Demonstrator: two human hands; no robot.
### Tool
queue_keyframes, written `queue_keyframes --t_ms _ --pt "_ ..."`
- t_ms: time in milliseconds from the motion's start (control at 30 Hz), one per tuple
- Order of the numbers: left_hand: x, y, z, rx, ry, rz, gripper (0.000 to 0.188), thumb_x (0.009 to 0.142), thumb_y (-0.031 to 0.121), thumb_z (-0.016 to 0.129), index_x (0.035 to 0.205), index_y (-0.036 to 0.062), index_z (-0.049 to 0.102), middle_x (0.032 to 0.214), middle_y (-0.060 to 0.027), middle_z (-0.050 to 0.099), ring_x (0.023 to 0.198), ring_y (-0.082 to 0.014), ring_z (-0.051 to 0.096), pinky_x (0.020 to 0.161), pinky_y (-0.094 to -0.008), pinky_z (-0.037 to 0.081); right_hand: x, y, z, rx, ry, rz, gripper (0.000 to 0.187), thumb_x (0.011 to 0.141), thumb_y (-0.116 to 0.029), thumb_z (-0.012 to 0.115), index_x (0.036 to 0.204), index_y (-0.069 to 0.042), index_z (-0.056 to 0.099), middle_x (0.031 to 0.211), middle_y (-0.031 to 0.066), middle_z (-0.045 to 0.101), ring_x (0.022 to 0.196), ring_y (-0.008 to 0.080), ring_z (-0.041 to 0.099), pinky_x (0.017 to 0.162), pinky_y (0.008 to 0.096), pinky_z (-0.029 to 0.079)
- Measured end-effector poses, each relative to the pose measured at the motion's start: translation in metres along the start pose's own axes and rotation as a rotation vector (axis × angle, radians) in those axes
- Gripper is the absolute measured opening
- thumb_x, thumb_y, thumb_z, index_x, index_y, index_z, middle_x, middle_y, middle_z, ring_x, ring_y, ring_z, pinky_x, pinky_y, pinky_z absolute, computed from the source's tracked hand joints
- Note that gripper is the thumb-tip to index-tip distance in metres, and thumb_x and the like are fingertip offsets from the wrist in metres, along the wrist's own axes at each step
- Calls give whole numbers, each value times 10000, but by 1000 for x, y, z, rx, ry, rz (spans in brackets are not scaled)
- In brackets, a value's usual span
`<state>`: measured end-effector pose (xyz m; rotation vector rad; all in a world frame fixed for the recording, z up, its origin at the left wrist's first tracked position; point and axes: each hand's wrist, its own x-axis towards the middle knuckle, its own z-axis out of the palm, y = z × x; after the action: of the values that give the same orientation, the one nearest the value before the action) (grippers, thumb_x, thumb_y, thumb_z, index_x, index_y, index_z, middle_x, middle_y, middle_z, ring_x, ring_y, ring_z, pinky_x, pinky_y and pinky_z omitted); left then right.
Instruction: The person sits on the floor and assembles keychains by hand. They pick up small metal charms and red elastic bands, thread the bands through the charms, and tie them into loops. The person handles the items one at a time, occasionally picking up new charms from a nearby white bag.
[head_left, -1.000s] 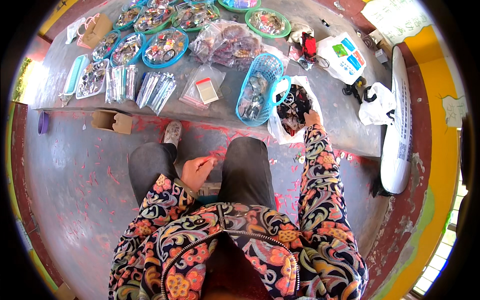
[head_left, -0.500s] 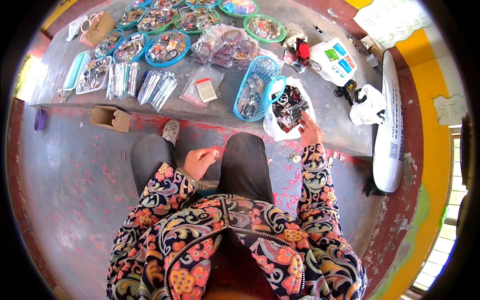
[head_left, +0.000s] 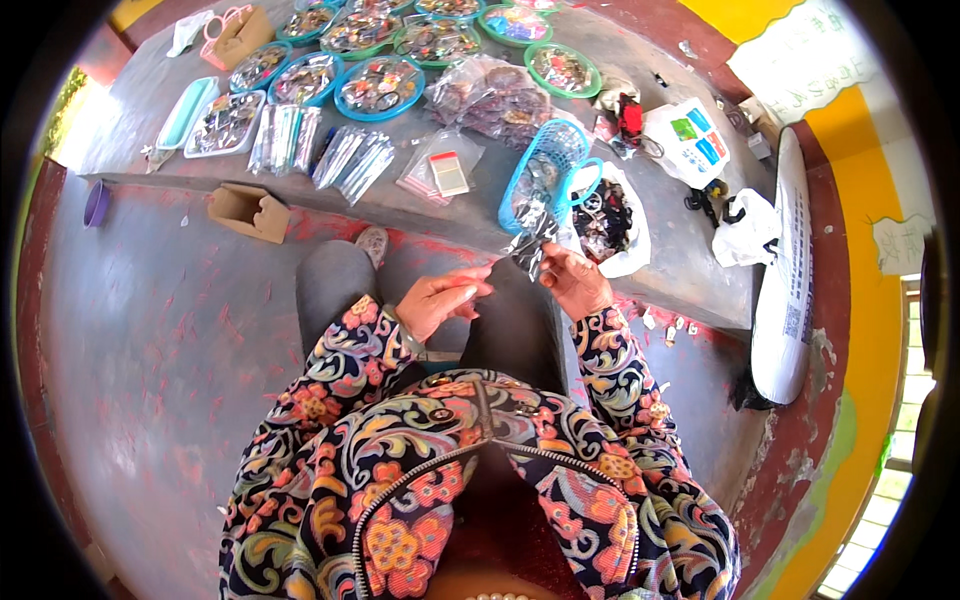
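Note:
Pinched in the fingers of my right hand [head_left: 580,285] is a small clear plastic packet [head_left: 528,252] with something dark in it. The packet hangs over my knee, by the near end of a blue plastic basket [head_left: 522,200]. That basket holds more clear packets. To its right, a white plastic bag [head_left: 632,255] lies with its mouth wide, full of dark and shiny small pieces. My left hand [head_left: 438,303] is over my lap, palm turned toward the packet but apart from it. Its fingers are stretched and the thumb stands off; I see nothing held in it.
On the grey ledge are round trays [head_left: 380,88] of small packaged goods, bundles of slim packets [head_left: 352,160], a flat clear bag [head_left: 425,175] under a red-and-white box [head_left: 448,173], and white bags [head_left: 748,228]. A cardboard box [head_left: 248,213] and purple bowl [head_left: 97,204] are near its front.
My right hand has come out of the white bag toward my lap, now with a clear packet in it. The left hand has risen and opened toward it. The view has shifted slightly.

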<state>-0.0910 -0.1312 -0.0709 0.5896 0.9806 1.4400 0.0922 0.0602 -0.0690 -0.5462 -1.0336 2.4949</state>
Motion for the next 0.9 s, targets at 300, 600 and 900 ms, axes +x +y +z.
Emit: queue_keyframes --t_ms 300,600,900 --pt "-2 1 0 -28 50 113 238 896 155 472 1012 -16 591 962 -52 562 725 -124 590 553 -225 462 5 33 32 -69 -110 123 294 816 -235 588 988 2 578 978 89 592 914 177 552 729 286 416" --pt "-3 10 -1 346 -37 156 221 897 99 451 994 -57 575 977 -81 563 853 -135 570 758 -249 454 11 17 55 -263 21 1 274 763 -110 647 1014 -63 547 939 6 581 794 93 529 643 217 403" --pt "-2 8 0 287 -90 149 208 894 81 451 976 -64 575 1024 -92 559 874 -134 558 774 -253 450 11 27 49 -295 236 1 102 766 -113 658 843 -52 630 721 -25 590 603 64 500 540 204 394"
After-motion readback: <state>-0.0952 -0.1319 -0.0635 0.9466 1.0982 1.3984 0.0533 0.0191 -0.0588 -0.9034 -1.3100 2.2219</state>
